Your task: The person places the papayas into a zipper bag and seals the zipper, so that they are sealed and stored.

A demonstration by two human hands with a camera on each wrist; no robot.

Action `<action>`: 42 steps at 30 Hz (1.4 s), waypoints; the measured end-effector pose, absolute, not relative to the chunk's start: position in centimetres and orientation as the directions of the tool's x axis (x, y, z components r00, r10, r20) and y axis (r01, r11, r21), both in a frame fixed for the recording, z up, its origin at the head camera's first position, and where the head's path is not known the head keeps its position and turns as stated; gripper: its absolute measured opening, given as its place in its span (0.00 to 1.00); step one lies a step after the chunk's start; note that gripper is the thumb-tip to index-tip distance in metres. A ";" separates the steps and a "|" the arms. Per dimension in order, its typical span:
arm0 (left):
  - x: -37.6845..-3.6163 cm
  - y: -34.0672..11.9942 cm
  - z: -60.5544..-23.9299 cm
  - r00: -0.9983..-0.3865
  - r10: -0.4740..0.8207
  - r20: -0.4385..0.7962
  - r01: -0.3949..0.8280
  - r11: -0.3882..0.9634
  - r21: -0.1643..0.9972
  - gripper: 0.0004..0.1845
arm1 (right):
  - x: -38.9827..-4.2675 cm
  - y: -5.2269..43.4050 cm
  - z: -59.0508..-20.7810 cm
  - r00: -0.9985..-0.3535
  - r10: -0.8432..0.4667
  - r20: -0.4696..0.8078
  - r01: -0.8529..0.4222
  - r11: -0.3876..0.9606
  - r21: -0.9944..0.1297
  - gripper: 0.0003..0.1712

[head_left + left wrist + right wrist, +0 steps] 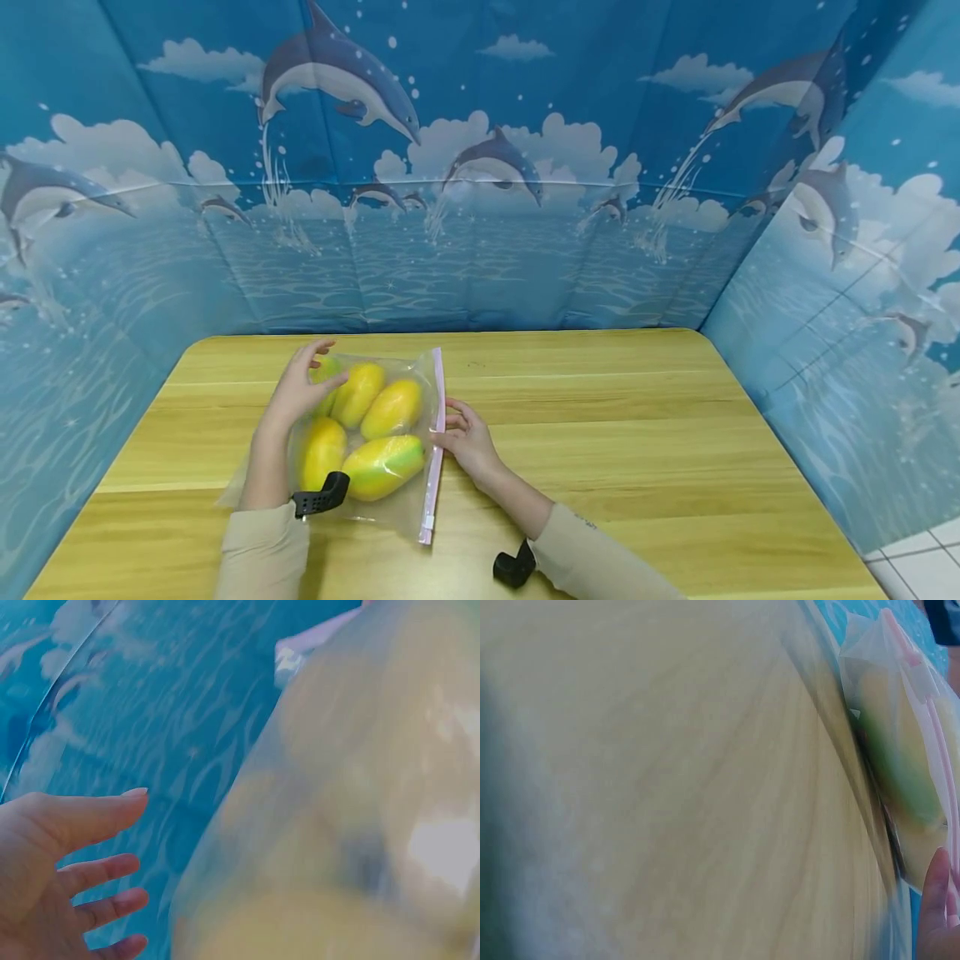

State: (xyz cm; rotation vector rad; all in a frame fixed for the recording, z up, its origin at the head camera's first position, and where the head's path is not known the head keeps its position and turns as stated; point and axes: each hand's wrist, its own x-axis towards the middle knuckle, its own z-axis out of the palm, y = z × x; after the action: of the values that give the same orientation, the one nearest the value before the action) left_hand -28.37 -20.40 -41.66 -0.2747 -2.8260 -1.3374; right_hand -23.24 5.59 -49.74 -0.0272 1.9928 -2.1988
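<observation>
A clear zip bag [378, 521] with a pink zip strip [432, 483] lies toward the left of the table, holding several yellow mangoes [393, 408], one of them streaked green. My right hand [472, 446] pinches the bag's zip edge; in the right wrist view the thumb [934, 892] lies against the strip. Over the bag's far left part is my left hand [300, 387], thumb and fingers spread apart with nothing between them. The left wrist view shows that hand [52, 877] beside the bag's blurred side [300, 825].
The wood-grain table [600, 442] extends to the right of the bag. A blue curtain [487, 267] printed with dolphins rises behind it and along both sides. Each wrist wears a black camera mount, such as the right one [515, 567]. White floor tiles [926, 558] show at lower right.
</observation>
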 end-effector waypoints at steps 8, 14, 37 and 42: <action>-26.4 -26.0 -44.0 -0.991 0.120 -0.052 0.027 0.575 0.818 0.43 | -23.4 5.7 -49.4 -0.982 -0.153 -0.115 0.129 -0.089 -0.988 0.37; -25.6 -27.7 -46.1 -0.979 0.163 -0.122 -0.018 0.529 0.848 0.45 | -23.4 5.8 -49.3 -0.981 -0.158 -0.117 0.131 -0.081 -0.988 0.37; -24.1 -24.8 -48.0 -0.981 0.177 -0.081 0.022 0.511 0.859 0.42 | -23.4 8.8 -49.5 -0.981 -0.155 -0.115 0.120 -0.024 -0.992 0.36; -22.9 -22.7 -48.7 -0.988 0.138 -0.065 0.017 0.525 0.851 0.43 | -23.2 11.2 -49.7 -0.981 -0.154 -0.120 0.125 -0.027 -0.992 0.35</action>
State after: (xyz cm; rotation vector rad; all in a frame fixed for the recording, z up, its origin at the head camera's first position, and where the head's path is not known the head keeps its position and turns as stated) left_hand -22.87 -22.74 -48.66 -0.1462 -2.8499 -1.5887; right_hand -23.16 11.22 -49.69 -0.0307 2.0447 -2.1209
